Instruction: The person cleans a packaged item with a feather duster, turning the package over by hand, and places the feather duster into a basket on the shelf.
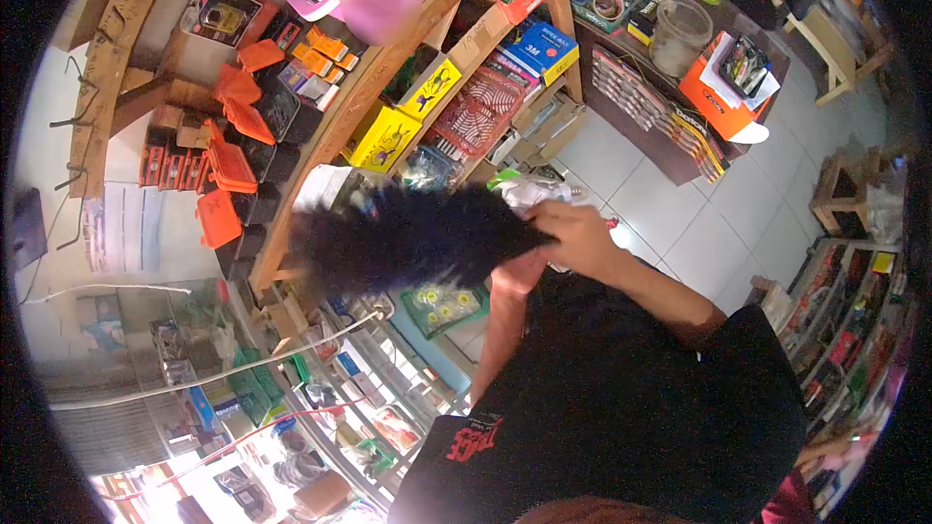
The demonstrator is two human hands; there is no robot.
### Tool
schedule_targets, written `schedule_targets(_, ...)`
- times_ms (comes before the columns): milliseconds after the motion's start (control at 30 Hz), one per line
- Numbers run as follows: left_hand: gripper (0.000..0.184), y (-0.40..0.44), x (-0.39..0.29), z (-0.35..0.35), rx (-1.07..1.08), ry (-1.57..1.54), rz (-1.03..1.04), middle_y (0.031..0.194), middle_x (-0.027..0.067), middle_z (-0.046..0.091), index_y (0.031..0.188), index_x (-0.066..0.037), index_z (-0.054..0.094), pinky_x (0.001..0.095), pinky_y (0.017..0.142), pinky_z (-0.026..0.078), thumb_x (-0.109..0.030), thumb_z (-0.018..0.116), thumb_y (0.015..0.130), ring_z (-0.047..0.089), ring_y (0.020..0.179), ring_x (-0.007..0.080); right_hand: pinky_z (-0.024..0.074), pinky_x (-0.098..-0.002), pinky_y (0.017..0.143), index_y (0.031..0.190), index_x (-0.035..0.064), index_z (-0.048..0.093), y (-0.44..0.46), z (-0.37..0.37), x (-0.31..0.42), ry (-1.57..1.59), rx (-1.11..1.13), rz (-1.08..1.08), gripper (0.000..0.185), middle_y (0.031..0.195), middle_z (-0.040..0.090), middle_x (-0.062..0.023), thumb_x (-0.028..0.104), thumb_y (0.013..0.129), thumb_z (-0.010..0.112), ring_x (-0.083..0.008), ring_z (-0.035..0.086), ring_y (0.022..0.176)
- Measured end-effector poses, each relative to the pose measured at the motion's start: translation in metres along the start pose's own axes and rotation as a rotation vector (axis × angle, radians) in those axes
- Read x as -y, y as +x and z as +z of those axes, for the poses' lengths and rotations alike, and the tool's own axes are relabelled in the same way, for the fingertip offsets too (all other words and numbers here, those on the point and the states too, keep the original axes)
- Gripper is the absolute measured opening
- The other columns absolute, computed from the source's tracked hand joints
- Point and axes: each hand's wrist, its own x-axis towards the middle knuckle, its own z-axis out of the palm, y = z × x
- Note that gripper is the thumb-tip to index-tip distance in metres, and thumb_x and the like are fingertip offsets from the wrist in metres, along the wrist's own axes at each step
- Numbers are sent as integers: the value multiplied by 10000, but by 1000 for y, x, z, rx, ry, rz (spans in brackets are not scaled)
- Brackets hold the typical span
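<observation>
A black, fluffy feather duster (398,241) stretches leftward from both hands, its fibres smeared by motion. My right hand (580,243) is closed on its narrow right end, the fingers bent around it. Just below and left, my left hand (519,270) presses against the same end; its fingers are mostly hidden behind the duster. No handle can be made out. Behind the duster are shelves of boxed goods, and a white plastic-wrapped item (534,189) shows just above my hands.
A wooden shelf (364,78) carries yellow boxes (383,139), a blue 3M box (546,49) and orange cases (231,163). A clear bucket (682,34) stands on a table at upper right. Glass-fronted cases (359,398) fill the lower left; tiled floor (670,218) lies right.
</observation>
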Motion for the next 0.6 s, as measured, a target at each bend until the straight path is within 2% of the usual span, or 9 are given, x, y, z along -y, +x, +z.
schedule_targets(33, 633, -6, -35, -30, 139, 482, -30, 1404, 63, 448, 1429, -166, 362, 486, 1109, 262, -565, 370, 937, 430, 1275, 261, 543, -355, 705, 915, 31, 646, -4, 2, 7, 51, 49, 3, 339, 1019, 640, -89, 189, 641, 766, -297, 656, 898)
schedule_targets(100, 616, -4, 25, 27, 306, 596, -4, 1442, 77, 407, 1436, -153, 358, 486, 1133, 218, -531, 375, 950, 394, 1312, 271, 541, -353, 747, 1013, 46, 645, -12, 8, 22, 101, 153, -28, 424, 1165, 589, -96, 255, 673, 788, -274, 651, 942)
schedule_targets(133, 607, -2, 56, 57, 389, 647, 15, 1462, 85, 387, 1439, -147, 356, 487, 1145, 197, -515, 378, 957, 376, 1330, 275, 534, -351, 779, 1030, 46, 647, -15, 4, 35, 217, 148, 33, 417, 1156, 578, -101, 282, 716, 789, -256, 635, 975)
schedule_targets(200, 586, 4, 65, 79, 303, 711, 74, 1468, 85, 379, 1435, -156, 365, 488, 1147, 192, -504, 374, 963, 365, 1338, 273, 523, -353, 802, 1015, 39, 652, -24, -3, 52, 295, 196, 86, 368, 1123, 573, -95, 301, 778, 756, -259, 632, 932)
schedule_targets(300, 570, 3, 56, 98, 196, 789, 188, 1463, 87, 383, 1425, -160, 385, 489, 1147, 194, -498, 371, 966, 357, 1343, 274, 508, -369, 695, 924, 31, 649, -44, 2, 38, 306, 82, 30, 280, 1012, 589, -132, 290, 834, 709, -255, 630, 830)
schedule_targets(400, 616, -5, 20, 93, 168, 804, 299, 1404, 90, 450, 1399, -126, 423, 489, 1132, 230, -536, 381, 941, 385, 1319, 291, 500, -372, 708, 903, 19, 630, -59, -14, 8, 315, 314, 346, 278, 844, 597, -144, 296, 887, 646, -317, 627, 828)
schedule_targets(500, 645, -7, -3, 85, 157, 816, 378, 1345, 93, 513, 1368, -96, 462, 486, 1112, 273, -559, 387, 924, 420, 1287, 304, 464, -368, 647, 856, 6, 615, -63, -27, 0, 253, 385, 503, 252, 714, 571, -170, 253, 903, 626, -313, 594, 701)
schedule_targets(600, 601, -9, 11, 96, 124, 938, 532, 1315, 94, 537, 1337, -95, 490, 477, 1088, 312, -530, 381, 937, 454, 1253, 299, 455, -359, 623, 823, -1, 616, -76, -25, -10, 250, 349, 335, 276, 692, 577, -170, 260, 912, 621, -296, 553, 624)
